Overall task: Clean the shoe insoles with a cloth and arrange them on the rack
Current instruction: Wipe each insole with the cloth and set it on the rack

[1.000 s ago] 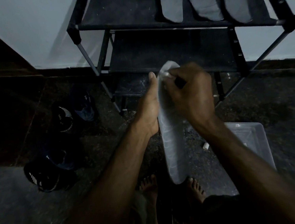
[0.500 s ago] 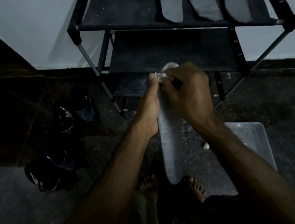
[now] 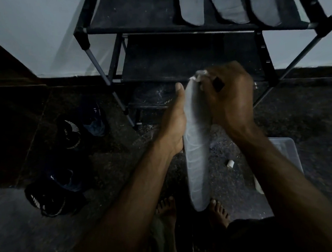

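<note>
Head view: the insole (image 3: 196, 159) hangs heel-down over the feet, its long axis running up toward the rack (image 3: 173, 25). The left hand (image 3: 174, 123) grips its left edge; the right hand (image 3: 229, 97) pinches a cloth (image 3: 199, 76) at its toe end. Three insoles (image 3: 225, 2) lie toward the top shelf's right end.

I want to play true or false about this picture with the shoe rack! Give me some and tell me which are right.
1. Three insoles lie on the rack's top shelf. True.
2. The left hand holds the pale insole. True.
3. The right hand is empty. False: it grips a white cloth at the insole's top end.
4. The dark shoes sit on the rack. False: they are on the floor, left of it.
5. The person wears socks. False: the feet are bare.
</note>
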### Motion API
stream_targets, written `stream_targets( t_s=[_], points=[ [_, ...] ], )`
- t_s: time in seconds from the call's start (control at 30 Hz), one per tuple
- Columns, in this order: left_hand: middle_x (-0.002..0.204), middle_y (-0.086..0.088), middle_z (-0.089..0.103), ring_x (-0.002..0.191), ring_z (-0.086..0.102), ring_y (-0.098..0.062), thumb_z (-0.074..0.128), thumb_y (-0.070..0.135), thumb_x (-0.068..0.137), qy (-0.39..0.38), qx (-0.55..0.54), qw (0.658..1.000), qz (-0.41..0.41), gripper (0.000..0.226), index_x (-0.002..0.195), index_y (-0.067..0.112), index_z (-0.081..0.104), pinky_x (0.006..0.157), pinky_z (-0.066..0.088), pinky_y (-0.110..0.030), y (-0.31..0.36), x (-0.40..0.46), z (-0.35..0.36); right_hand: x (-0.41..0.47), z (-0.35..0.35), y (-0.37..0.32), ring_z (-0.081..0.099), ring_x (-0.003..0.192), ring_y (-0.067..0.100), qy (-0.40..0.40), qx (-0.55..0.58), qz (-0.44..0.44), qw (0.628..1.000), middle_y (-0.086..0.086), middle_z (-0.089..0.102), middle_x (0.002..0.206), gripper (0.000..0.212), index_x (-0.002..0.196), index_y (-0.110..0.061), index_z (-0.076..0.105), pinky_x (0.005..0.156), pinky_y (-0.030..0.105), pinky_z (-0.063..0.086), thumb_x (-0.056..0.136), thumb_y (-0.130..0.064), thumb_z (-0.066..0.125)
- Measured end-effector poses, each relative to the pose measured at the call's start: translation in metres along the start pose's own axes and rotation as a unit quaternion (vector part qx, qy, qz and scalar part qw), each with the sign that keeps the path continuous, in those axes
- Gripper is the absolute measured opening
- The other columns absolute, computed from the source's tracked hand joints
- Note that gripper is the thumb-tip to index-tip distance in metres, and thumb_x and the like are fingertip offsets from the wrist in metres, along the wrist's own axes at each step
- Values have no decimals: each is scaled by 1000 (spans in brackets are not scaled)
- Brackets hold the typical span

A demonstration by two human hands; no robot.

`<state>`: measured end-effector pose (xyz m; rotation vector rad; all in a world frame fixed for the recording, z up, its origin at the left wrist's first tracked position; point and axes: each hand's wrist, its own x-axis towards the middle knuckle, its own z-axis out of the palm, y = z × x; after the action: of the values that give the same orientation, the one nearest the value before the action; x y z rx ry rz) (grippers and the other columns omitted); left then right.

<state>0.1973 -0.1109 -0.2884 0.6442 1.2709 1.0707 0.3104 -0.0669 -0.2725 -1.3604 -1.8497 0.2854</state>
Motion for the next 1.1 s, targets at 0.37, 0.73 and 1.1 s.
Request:
stream_targets(
  t_s=[0.37, 0.73, 1.1],
  points=[
    [108, -13, 71, 106, 66, -27, 28, 70, 91, 15, -21, 1000, 5, 66, 98, 23, 73, 98, 50, -47, 5, -4, -1, -4, 3, -9, 48, 80, 3, -17, -5, -7, 1000, 9, 66, 99, 22, 106, -12, 71, 72, -2, 33, 94, -24, 58],
    [108, -16, 71, 103, 67, -28, 27, 75, 88, 40, -4, 999, 2, 73, 101, 18, 71, 97, 50, -52, 8, -4, 0, -4, 2, -7, 55, 79, 13, -4, -52, -35, 998, 7, 66, 91, 18, 99, -15, 72, 64, 25, 41, 93, -25, 58],
    [109, -19, 69, 108, 65, -31, 23, 66, 95, 32, -51, 998, 27, 68, 100, 18, 71, 98, 50, -47, 9, 2, -10, -10, 8, -14, 59, 82, 18, -50, -31, -66, 996, 6, 67, 93, 22, 102, -16, 72, 71, 29, 47, 95, -28, 55]
  ],
)
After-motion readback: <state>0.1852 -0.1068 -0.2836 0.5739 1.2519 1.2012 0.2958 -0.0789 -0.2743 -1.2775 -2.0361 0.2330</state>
